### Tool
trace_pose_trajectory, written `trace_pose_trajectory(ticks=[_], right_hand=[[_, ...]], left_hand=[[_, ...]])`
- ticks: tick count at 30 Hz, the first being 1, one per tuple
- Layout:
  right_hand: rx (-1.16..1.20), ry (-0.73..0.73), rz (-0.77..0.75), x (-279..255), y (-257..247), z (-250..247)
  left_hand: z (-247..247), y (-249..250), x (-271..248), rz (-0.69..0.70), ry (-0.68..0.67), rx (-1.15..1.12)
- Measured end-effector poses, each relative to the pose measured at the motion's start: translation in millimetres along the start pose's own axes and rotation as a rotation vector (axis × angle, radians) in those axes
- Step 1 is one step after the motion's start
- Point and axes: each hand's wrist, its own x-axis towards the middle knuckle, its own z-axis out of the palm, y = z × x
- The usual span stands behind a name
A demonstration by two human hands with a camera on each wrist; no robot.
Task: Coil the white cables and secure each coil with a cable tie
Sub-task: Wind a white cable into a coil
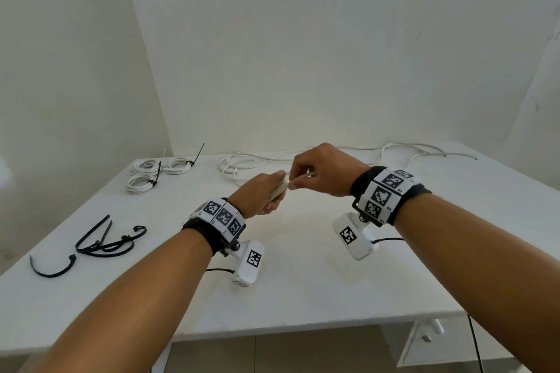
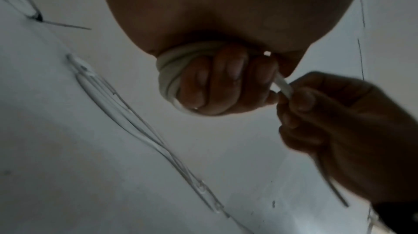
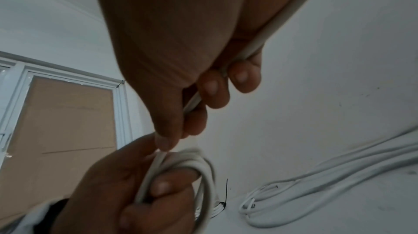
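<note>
Wrist cams show way more than the head view: my left hand (image 2: 217, 80) has white cable (image 2: 168, 75) looped round its curled fingers (image 2: 228, 70), which from above is just a pale blob. Both forearms are stretched out over the worktop (image 1: 303, 281), hands meeting above it. My right hand (image 1: 321, 169) is closed too, thumb and fingers pinching the cable's free strand right beside the left one. Past the hands, loose cable (image 1: 242, 163) trails along the worktop's far edge; tied coils (image 1: 157, 174) sit left of that, and spare black ties (image 1: 103, 239) sit left of my left forearm.
</note>
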Motion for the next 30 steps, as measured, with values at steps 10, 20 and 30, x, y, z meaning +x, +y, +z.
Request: trace_pose_trajectory(ticks=[10, 20, 30], right_hand=[[0.277, 0.3, -0.057, 2.7, 13.7, 0.2], [0.513, 0.451, -0.042, -6.2, -7.9, 45.5], [0.781, 0.424, -0.064, 1.8, -21.8, 54.5]], left_hand=[[-2.8, 15.2, -10.5, 0.119, -0.039, -0.453], [4.2, 35.3, -10.8, 0.196, 0.172, -0.905], [2.5, 38.4, -7.2, 0.295, 0.249, -0.928]])
